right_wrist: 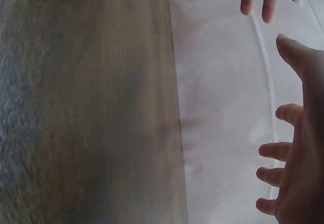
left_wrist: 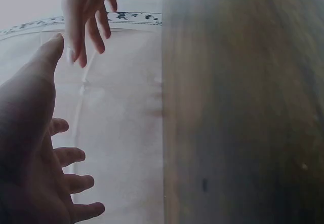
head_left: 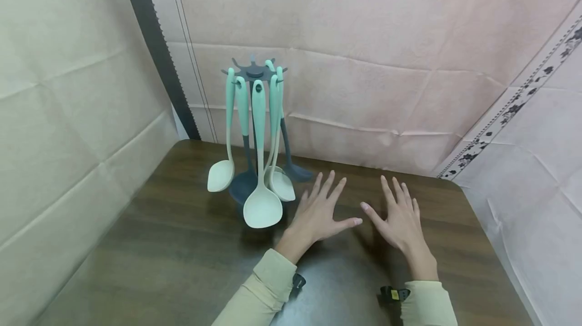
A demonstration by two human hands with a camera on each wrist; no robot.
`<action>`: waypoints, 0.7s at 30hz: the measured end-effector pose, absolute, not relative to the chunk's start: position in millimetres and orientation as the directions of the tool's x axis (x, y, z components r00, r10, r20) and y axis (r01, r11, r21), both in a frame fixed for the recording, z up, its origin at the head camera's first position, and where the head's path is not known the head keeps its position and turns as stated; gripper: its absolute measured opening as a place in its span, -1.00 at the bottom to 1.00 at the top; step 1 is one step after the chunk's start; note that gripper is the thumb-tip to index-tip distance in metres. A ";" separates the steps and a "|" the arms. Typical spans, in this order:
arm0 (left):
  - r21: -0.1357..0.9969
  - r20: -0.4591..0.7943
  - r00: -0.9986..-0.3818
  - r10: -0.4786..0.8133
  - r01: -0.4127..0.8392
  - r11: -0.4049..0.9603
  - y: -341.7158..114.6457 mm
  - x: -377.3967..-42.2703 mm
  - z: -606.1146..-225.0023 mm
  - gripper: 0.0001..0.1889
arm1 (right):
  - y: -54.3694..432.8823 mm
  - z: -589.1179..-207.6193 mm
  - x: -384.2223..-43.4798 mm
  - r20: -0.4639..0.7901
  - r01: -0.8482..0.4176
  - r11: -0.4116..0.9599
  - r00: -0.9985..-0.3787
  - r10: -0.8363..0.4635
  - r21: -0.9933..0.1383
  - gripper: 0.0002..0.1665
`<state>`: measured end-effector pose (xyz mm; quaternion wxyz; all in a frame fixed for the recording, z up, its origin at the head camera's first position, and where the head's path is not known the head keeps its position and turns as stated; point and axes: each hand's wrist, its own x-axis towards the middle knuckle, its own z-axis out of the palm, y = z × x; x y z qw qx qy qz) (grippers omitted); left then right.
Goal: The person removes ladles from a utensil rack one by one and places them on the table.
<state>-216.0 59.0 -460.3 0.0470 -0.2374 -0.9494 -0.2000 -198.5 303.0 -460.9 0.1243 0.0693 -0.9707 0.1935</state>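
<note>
My left hand (head_left: pixel 316 215) hovers over the table with its fingers spread and holds nothing. Just left of it stands a utensil rack (head_left: pixel 254 71) with mint-handled kitchen tools hanging from its hooks. A white ladle (head_left: pixel 262 207) hangs at the front, nearest the left hand. Behind it are a dark ladle (head_left: pixel 243 184), a white turner (head_left: pixel 221 175), another white utensil (head_left: pixel 282 185) and a dark utensil (head_left: pixel 297 172). To the right, my right hand (head_left: pixel 402 222) is also raised with fingers spread, apart from everything. Both wrist views show straight, unoccupied fingers.
The brown wooden table (head_left: pixel 173 245) has rounded back corners. Pale creased cloth (head_left: pixel 364 63) hangs behind it, with more cloth along the left and right sides. A black band is on each wrist.
</note>
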 end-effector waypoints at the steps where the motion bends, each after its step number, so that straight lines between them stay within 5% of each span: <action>1: 0.352 0.189 -0.881 0.434 0.473 0.807 59.1 -214.9 -458.2 0.14 | 301.8 -459.9 -198.4 0.267 -0.184 0.914 -0.960 -0.088 -0.361 0.13; 21: 0.574 0.219 -0.841 0.495 0.521 0.632 52.4 -189.3 -409.3 0.05 | 286.7 -422.7 -182.3 0.389 -0.267 0.888 -0.914 -0.110 -0.375 0.07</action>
